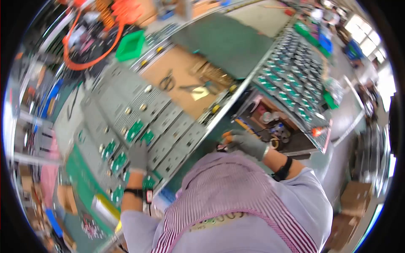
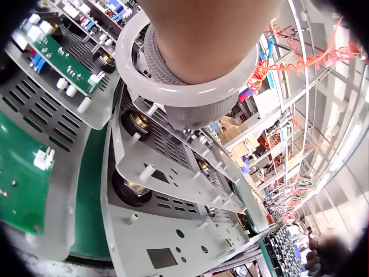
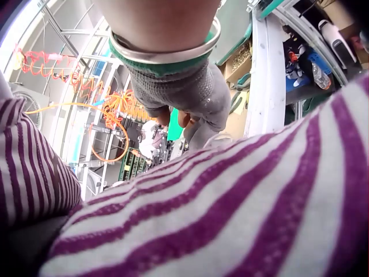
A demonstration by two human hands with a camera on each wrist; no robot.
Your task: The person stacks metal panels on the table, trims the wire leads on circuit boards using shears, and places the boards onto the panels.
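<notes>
Grey metal panels (image 1: 168, 122) lie in overlapping rows on the bench, some carrying green circuit boards (image 1: 135, 130). My gloved left hand (image 1: 138, 157) is over the panels beside these boards, fingers extended; the left wrist view shows its glove cuff (image 2: 193, 115) above slotted panels (image 2: 173, 231), with the fingers hidden. Near the bench's front edge, close to my body, is my gloved right hand (image 1: 248, 143), its bare fingertips bent inward. The right wrist view shows that hand (image 3: 184, 98) with curled fingers; blur and the glove hide whether anything small is between them.
Scissors (image 1: 167, 81) and a yellow paper (image 1: 199, 93) lie on a brown board (image 1: 160, 67). To the right, an open drawer (image 1: 295, 141) holds tape and small containers, below a rack of board assemblies (image 1: 291, 71). A green bin (image 1: 130, 45) stands at the back.
</notes>
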